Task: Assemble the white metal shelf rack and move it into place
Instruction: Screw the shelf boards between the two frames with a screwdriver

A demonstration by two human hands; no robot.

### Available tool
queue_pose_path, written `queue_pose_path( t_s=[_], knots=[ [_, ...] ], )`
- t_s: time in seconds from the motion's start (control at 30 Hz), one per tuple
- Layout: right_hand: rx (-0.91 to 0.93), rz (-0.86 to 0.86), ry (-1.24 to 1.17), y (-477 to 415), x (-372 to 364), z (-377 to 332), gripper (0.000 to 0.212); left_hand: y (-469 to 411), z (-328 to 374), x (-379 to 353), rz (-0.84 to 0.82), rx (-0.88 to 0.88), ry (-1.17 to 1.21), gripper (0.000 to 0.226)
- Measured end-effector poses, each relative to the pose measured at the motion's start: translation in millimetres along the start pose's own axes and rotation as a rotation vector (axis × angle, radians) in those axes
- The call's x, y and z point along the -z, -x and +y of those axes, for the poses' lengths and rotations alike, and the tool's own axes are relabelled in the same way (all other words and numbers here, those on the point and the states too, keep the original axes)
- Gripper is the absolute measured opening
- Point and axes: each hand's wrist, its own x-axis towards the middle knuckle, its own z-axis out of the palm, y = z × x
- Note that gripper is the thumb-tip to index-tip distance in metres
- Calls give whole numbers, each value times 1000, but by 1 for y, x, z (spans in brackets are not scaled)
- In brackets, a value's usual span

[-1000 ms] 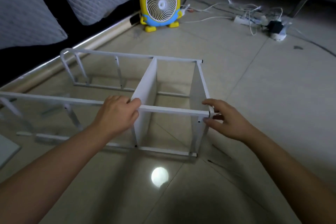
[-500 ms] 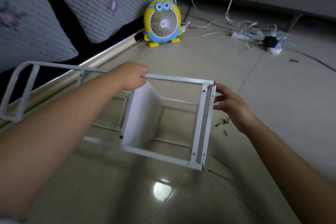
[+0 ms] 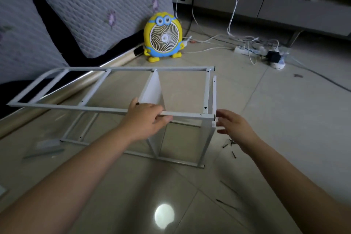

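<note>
Gripping the top rail of the rack (image 3: 57, 107), the left hand (image 3: 146, 118) steadies it, the right hand (image 3: 235, 127) open-fingered beside its end panel (image 3: 208, 138), which looks unfastened and could drop.

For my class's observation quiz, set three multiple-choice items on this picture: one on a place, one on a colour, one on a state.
1. Where do the loose screws lie? A on the floor right of the rack; B on a cushion; C in a box.
2. What colour is the fan body? A red; B yellow; C green.
3. The left hand is: A flat on the floor; B gripping the rack's near rail; C holding a screwdriver.
Key: 1 A, they lie on tiles by its right end. 2 B, yellow shell. 3 B, fingers curl over the rail.
</note>
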Motion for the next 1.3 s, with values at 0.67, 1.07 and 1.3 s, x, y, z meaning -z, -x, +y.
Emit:
queue_pose_path(
  t_s=[0.67,1.07,1.3],
  knots=[
    [330,164,137,31,-43,72,39,-14,55,-30,247,-434,-45,33],
    [296,77,148,34,-33,77,42,-9,40,-28,269,-330,-112,34],
    [246,130,89,35,-38,73,44,-12,52,-34,305,-385,-226,36]
  ],
)
